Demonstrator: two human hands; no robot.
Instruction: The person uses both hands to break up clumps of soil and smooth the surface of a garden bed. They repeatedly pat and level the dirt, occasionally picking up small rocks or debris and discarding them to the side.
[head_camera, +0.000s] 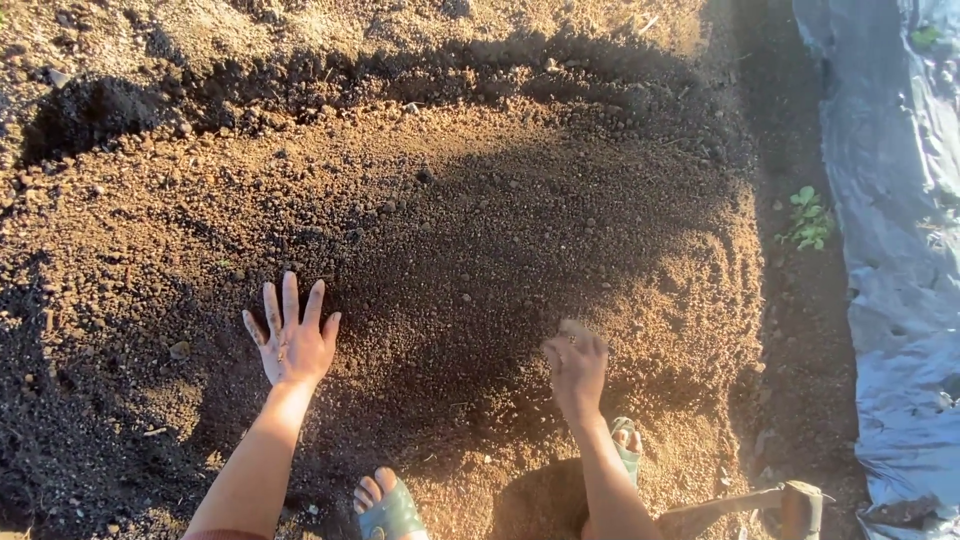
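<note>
Loose, crumbly brown soil (450, 250) forms a smoothed, raised bed; a shallow furrow curves along its far edge, half in shadow.

Reddish-brown, crumbly soil (480, 250), orange-lit in the sun, dark brown to near black in shadow. Darker furrow (400, 85) curving across the top. Grey-blue, wrinkled plastic sheet (890, 230) on the right edge. Small bright-green weed (808, 220) beside it. Teal sandals (392, 512) with pale strap trim. Soil-dusted left hand (292, 338) and right hand (576, 366), warm orange in sunlight. Brown tool handle (800, 508), bottom right.
</note>
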